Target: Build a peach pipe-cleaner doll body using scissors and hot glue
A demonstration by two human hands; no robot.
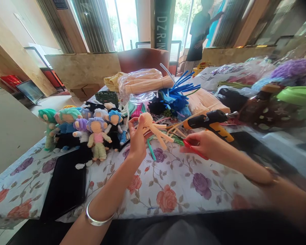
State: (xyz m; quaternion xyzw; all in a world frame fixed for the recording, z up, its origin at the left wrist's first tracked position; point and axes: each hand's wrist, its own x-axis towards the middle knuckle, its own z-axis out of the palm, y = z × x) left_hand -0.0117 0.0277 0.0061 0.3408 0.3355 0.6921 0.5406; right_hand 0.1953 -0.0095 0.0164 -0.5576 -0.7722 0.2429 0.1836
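Note:
My left hand (137, 140) is closed round the head of a peach doll body (156, 131), which looks made of fuzzy pipe cleaners. Its bare limbs stick out to the right, above the tablecloth. My right hand (200, 143) grips a red-handled tool (195, 151) with a slim dark tip pointing at the doll's limbs. Whether it is pliers or scissors is unclear. Loose pipe cleaners (151, 149) in green, pink and peach lie beneath and behind the doll body. A black and orange glue gun (206, 120) rests just beyond my right hand.
Several finished dolls (98, 136) with coloured hair stand at the left, behind a black tablet-like slab (66, 180). Bundles of peach pipe cleaners (148, 85) and blue ones (177, 93) lie at the back. Plastic bags (234, 76) crowd the right. A person (199, 30) stands near the windows.

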